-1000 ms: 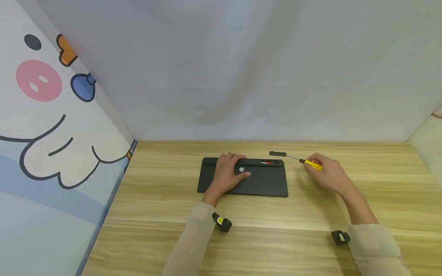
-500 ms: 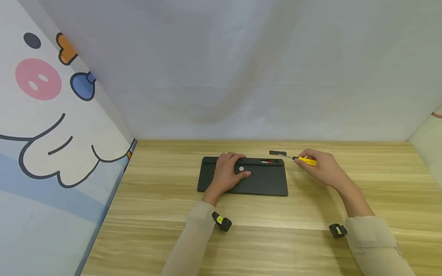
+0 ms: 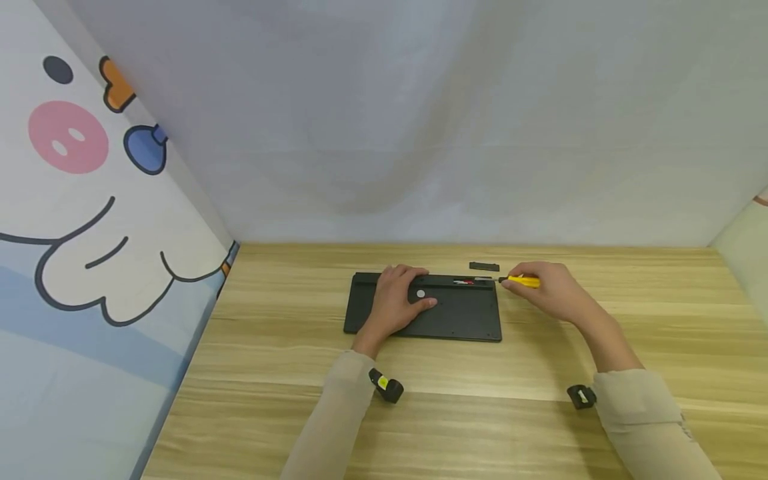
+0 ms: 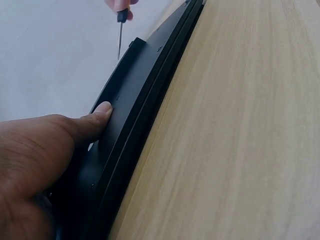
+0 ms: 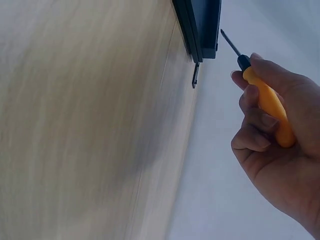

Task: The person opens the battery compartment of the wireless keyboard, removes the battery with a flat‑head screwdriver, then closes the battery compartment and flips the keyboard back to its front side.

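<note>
Keyboard (image 3: 459, 317): one, black, underside up on the table (image 3: 480, 433), near its far edge. Round pale sticker (image 3: 421, 293) beside the left hand; any print on it too small to read. Faint marks in the near right corner, likewise illegible.

Compartment (image 3: 463, 282): uncovered, at the keyboard's far right; red-and-white piece inside, its lettering unreadable.

Cover (image 3: 484, 267): small, black, lying on the table just beyond the keyboard.

Screwdriver (image 3: 523, 281): yellow handle, black collar, thin metal shaft pointing to the compartment's right end. Cannot tell whether the tip touches.

Left hand (image 3: 396, 297): holds the keyboard left of centre, fingers bent at the far edge, thumb stretched across the underside.

Right hand (image 3: 555, 290): closed about the screwdriver handle, forefinger and thumb near the collar.

Cameras (image 3: 390, 390): two, black, one per wrist, each with a yellow-green patch.

Panel (image 3: 69, 137): cartoon print, pink snout.
</note>
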Demonstrator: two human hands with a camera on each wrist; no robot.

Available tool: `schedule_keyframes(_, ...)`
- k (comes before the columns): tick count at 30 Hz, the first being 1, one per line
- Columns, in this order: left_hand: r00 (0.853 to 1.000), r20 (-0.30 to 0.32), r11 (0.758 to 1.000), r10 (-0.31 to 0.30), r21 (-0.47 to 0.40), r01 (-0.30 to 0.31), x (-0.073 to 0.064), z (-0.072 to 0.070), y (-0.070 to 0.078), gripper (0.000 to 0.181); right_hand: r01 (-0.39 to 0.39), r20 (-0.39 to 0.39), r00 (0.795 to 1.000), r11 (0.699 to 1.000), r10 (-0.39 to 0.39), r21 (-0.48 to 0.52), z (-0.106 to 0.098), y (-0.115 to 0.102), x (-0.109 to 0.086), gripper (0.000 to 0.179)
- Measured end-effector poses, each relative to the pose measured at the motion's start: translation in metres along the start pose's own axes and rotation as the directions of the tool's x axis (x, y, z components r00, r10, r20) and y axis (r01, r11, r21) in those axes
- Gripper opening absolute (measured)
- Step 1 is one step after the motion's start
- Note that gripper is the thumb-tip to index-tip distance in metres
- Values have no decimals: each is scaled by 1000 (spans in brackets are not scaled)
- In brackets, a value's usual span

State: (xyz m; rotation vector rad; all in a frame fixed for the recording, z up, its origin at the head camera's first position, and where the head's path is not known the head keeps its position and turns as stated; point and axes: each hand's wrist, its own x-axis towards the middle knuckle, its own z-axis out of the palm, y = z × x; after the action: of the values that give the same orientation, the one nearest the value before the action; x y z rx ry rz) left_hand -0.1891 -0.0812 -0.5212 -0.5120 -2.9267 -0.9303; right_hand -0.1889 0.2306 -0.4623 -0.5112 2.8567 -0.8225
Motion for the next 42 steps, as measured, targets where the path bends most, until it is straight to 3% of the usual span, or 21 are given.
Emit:
schedule_keyframes(11,1000,-3,1000,-4,4,4,-1,1,0,59,65,39,997,997,-63,-45,-5,-12,5,27)
schedule_keyframes(23,1000,-5,1000,0,-3,0,-1,1,1,58,120,172,981,976,-89,-181,-21,-43,20,19)
schedule_keyframes(30,1000,-4,1000,-1,3,1,-1,3,0,59,115,229,972,966,-61,-231,-29,-62,28,17)
schedule_keyframes(42,1000,-1,1000,-2,-5,2,-1,1,0,59,69,257,967,968,-4,-242,-35,-72,42,27)
